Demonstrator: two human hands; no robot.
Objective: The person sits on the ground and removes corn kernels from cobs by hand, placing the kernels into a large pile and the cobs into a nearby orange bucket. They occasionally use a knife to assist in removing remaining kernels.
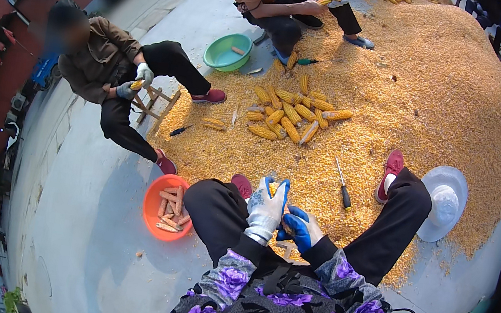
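Note:
Above my lap, my left hand point(267, 209), in a white glove with blue fingertips, is closed round an ear of corn point(273, 189); a little yellow shows between the fingers. Lower and to its right, my right hand point(303, 230) wears a blue-palmed glove, its fingers curled in at the ear's near end. Most of the ear is hidden by the gloves. Beyond my hands lies a heap of yellow corn ears point(292, 116) on loose kernels point(429, 86). A screwdriver point(345, 193) with a dark handle rests on the kernels to the right.
An orange basin point(146, 215) holding bare cobs point(172, 206) stands left of my knee. A white hat point(444, 202) lies right of my other leg. Two people with gloved hands sit opposite, each holding corn. Near them are a green basin point(218, 48) and a wooden stool point(161, 104).

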